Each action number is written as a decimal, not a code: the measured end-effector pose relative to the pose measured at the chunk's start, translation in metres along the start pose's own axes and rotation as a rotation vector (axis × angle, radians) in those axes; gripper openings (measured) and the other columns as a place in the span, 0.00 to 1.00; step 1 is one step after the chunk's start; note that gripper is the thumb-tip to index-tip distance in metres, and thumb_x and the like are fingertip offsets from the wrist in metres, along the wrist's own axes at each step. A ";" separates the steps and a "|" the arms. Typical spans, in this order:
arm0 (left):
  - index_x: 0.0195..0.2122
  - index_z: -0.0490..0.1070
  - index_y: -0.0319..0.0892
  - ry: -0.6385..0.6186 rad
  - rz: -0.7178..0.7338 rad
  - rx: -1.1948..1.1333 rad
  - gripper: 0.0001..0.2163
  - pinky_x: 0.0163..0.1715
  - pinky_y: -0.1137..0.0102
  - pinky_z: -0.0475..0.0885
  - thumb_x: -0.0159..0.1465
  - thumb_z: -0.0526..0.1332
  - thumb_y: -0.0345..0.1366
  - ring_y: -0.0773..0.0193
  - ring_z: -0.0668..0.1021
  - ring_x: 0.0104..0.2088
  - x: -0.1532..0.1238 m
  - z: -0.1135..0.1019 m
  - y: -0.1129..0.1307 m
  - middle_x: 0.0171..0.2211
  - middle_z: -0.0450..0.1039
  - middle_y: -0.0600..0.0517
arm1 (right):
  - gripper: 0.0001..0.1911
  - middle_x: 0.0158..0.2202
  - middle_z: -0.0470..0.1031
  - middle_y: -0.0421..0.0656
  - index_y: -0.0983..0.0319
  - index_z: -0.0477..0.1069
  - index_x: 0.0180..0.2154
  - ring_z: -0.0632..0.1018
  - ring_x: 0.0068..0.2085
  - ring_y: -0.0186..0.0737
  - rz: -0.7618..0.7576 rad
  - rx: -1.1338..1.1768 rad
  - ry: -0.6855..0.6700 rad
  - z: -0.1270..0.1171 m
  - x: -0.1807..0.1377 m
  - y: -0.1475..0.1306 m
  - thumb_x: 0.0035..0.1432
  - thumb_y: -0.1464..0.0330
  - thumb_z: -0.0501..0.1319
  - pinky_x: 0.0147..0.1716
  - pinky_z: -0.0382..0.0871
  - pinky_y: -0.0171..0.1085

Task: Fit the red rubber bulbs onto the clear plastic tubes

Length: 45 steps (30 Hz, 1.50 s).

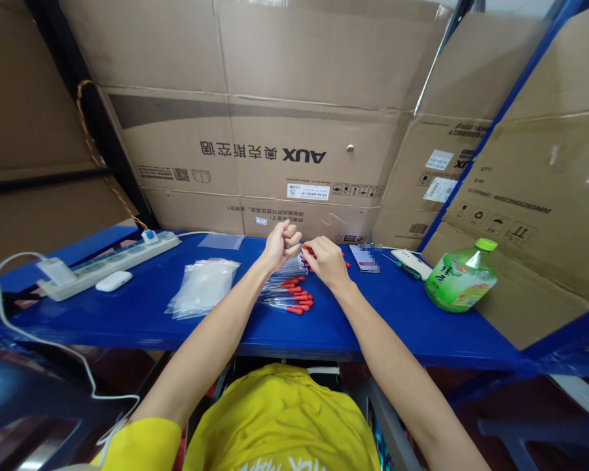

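Note:
My left hand (282, 246) is closed, fingers curled in, above the far end of a pile of clear tubes; whatever it may hold is hidden. Close by on its right, my right hand (326, 261) pinches a red rubber bulb (306, 249) that shows at its fingertips. Below both hands lie several droppers (299, 298), thin clear tubes with red bulbs pointing right. More red bulbs (347, 264) peek out just beyond my right hand. Left of the pile rests a stack of clear plastic bags (203, 288).
On the blue table (387, 320) are a power strip (112, 265) with a white charger (56, 269), a white case (114, 281), a phone (364, 258), a white-and-green tool (411, 263) and a green bottle (461, 278). Cardboard (275, 59) walls the back and sides.

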State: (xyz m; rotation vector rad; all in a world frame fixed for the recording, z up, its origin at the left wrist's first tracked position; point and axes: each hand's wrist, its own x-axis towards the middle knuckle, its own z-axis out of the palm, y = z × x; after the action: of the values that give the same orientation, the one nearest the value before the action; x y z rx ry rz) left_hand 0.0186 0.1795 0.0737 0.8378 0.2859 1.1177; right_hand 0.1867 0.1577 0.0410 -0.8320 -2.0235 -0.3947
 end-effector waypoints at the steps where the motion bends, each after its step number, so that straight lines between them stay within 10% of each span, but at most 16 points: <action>1: 0.23 0.44 0.44 -0.019 -0.004 0.004 0.22 0.15 0.76 0.45 0.74 0.49 0.42 0.75 0.48 0.12 0.000 -0.001 0.000 0.18 0.42 0.61 | 0.10 0.34 0.77 0.47 0.61 0.75 0.37 0.75 0.38 0.47 -0.008 -0.017 -0.007 -0.001 0.000 0.000 0.71 0.69 0.57 0.41 0.68 0.42; 11: 0.28 0.56 0.43 -0.076 0.073 -0.167 0.27 0.15 0.75 0.52 0.71 0.46 0.62 0.73 0.55 0.14 -0.003 0.007 -0.006 0.22 0.56 0.58 | 0.06 0.32 0.76 0.44 0.60 0.76 0.37 0.75 0.35 0.43 0.287 0.112 0.139 0.005 0.003 -0.001 0.66 0.69 0.61 0.39 0.68 0.40; 32: 0.26 0.49 0.44 0.016 0.077 -0.293 0.23 0.14 0.74 0.46 0.76 0.43 0.52 0.73 0.52 0.12 -0.001 -0.006 0.006 0.20 0.47 0.60 | 0.15 0.30 0.78 0.40 0.57 0.71 0.41 0.79 0.33 0.41 0.320 0.306 -0.200 0.003 0.002 0.004 0.75 0.58 0.50 0.35 0.63 0.35; 45: 0.27 0.48 0.44 0.024 0.022 -0.331 0.21 0.13 0.74 0.44 0.75 0.45 0.48 0.74 0.50 0.12 -0.003 -0.002 0.003 0.20 0.46 0.61 | 0.20 0.28 0.71 0.42 0.58 0.66 0.31 0.72 0.31 0.40 0.177 0.195 -0.132 0.004 -0.001 0.003 0.76 0.59 0.48 0.34 0.60 0.36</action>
State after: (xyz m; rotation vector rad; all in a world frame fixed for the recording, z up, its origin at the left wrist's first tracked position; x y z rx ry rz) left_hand 0.0138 0.1789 0.0739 0.5351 0.1064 1.1576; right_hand 0.1866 0.1618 0.0378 -0.9251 -2.0494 -0.0423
